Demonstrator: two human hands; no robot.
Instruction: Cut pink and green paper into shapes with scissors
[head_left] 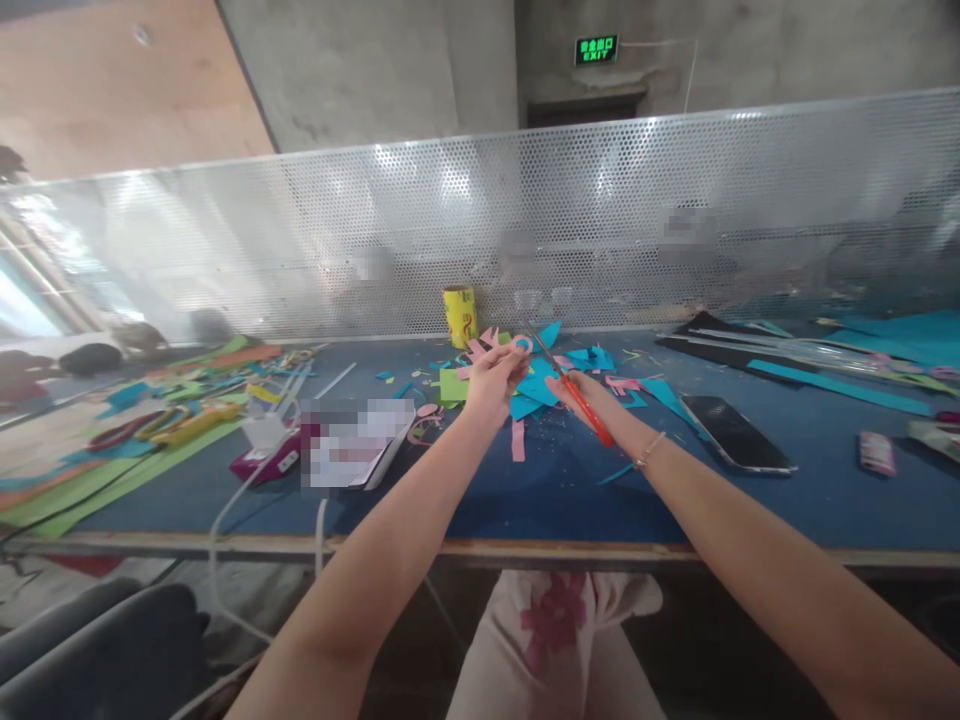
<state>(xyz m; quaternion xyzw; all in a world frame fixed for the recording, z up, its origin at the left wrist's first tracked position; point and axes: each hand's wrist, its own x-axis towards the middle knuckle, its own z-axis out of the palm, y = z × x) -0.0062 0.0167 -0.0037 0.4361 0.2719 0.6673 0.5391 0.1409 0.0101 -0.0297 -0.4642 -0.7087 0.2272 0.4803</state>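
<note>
My left hand (491,380) is closed on a pink cut-out paper shape (487,345), holding it up over the blue table top (555,490). My right hand (574,392) grips red-handled scissors (581,405); their blades point up and left toward the pink paper. A thin bracelet (649,451) sits on my right wrist. Beneath both hands lie turquoise paper scraps (536,385), a green scrap (452,385) and a pink strip (517,440).
A yellow roll (460,315) stands at the back by the perforated metal screen (600,220). A black phone (735,432) lies to the right, a blurred booklet (352,450) to the left. Coloured paper strips (172,420) cover the left side; long sheets (840,385) lie at right.
</note>
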